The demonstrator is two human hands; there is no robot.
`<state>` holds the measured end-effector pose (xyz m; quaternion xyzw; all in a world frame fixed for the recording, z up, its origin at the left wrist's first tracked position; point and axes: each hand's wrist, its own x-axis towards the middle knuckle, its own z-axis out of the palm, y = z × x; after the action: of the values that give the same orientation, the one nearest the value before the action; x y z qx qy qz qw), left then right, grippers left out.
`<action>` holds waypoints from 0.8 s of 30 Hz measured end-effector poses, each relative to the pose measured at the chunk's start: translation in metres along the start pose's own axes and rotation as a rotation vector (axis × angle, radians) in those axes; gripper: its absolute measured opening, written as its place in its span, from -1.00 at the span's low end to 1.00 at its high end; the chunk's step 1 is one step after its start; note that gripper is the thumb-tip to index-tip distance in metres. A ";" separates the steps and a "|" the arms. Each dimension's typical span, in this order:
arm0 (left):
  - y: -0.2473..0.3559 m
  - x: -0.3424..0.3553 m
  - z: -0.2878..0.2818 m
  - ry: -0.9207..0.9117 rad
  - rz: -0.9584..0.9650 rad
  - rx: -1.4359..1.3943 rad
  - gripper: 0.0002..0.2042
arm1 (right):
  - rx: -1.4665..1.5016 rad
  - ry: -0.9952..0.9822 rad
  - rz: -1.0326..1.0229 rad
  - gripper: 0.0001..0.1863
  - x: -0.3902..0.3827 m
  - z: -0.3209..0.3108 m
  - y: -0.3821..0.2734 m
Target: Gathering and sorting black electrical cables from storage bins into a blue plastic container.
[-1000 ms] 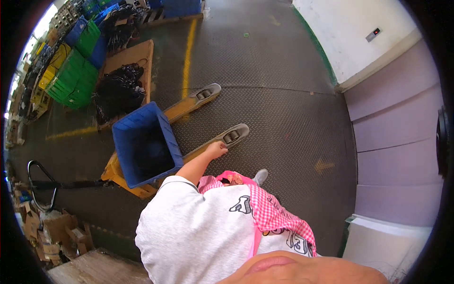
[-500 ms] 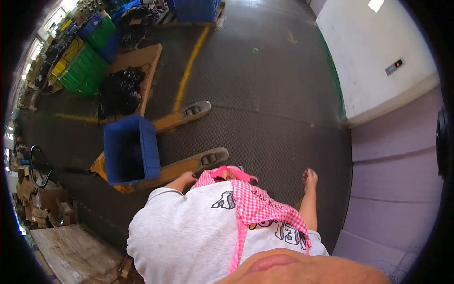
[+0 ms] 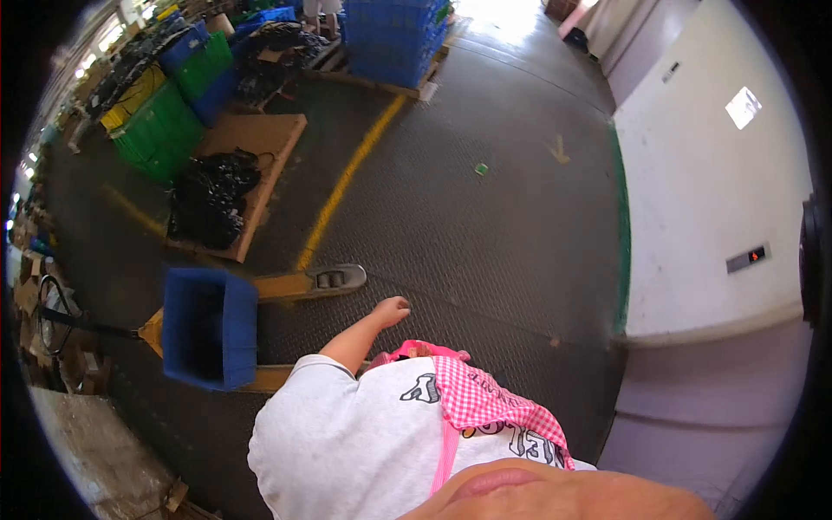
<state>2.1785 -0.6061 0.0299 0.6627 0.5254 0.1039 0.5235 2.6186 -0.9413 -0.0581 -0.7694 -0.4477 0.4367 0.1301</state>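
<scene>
My left hand is swung out in front of my body over the dark patterned floor, its fingers loosely curled in with nothing seen in them. It touches nothing. Nearest to it is a fork tip of the yellow pallet jack. On the jack sits a blue plastic bin, its inside dark. My right hand is out of sight. A pink checked apron hangs over my grey shirt.
A wooden pallet with black bagged goods lies at left, by green bins. Stacked blue crates stand farther off. A yellow line marks the floor. A white wall with a small display panel runs along the right.
My left hand has swung forward and right, away from my side. My right hand has gone out of view. The pallet jack and bin now appear lower and farther left as the view has shifted.
</scene>
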 end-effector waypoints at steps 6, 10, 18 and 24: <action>0.035 0.098 -0.035 0.174 -0.030 -0.182 -0.61 | -0.378 0.056 -0.111 -0.69 0.149 -0.134 -0.029; 0.001 0.107 -0.053 0.088 -0.492 0.100 -0.58 | -0.639 0.120 -0.156 -0.72 0.240 -0.220 -0.040; 0.038 0.111 -0.087 0.279 -0.745 -0.215 -0.63 | 0.229 0.222 -0.017 -0.73 0.508 -0.354 -0.293; -0.044 0.236 -0.081 0.182 -0.525 -0.133 -0.66 | 0.463 0.132 -0.310 -0.70 0.640 -0.386 -0.544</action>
<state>2.1980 -0.3731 -0.0677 0.4562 0.7156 0.0583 0.5257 2.7491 -0.0460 0.1338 -0.6683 -0.4390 0.4512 0.3963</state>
